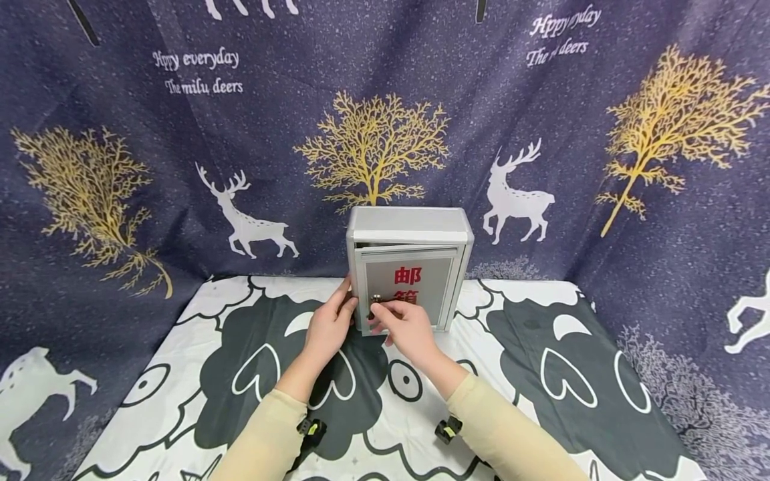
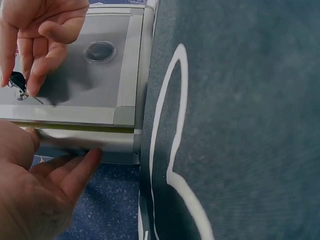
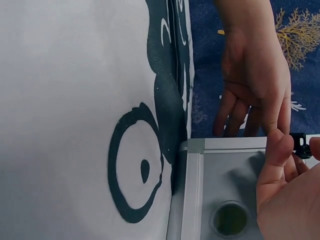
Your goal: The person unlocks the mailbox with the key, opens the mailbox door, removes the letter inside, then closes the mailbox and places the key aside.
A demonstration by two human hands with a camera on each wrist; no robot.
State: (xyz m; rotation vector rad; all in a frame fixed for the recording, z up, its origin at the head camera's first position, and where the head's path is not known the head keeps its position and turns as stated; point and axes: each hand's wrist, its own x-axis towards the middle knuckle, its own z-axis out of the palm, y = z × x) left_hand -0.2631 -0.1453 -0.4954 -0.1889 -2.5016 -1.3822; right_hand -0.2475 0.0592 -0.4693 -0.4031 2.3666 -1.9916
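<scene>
A grey metal mailbox (image 1: 412, 226) with red characters stands upright, its front door (image 1: 436, 294) slightly ajar along the left edge. My right hand (image 1: 409, 331) is at the door's left side. Its thumb and fingertips pinch a black-headed key (image 2: 17, 80) at the silver lock (image 2: 21, 95); the other fingers are loosely bent. Against the mailbox's left side lies my left hand (image 1: 327, 327), with fairly straight fingers along the side wall and the thumb near its front edge. In the right wrist view, the key's black head (image 3: 300, 142) shows beside the right thumb.
A round window (image 2: 100, 51) sits low in the door. Beneath the mailbox is a black-and-white cartoon-print cloth (image 1: 265, 374). Behind it hangs a dark blue curtain (image 1: 337, 53) printed with deer and golden trees.
</scene>
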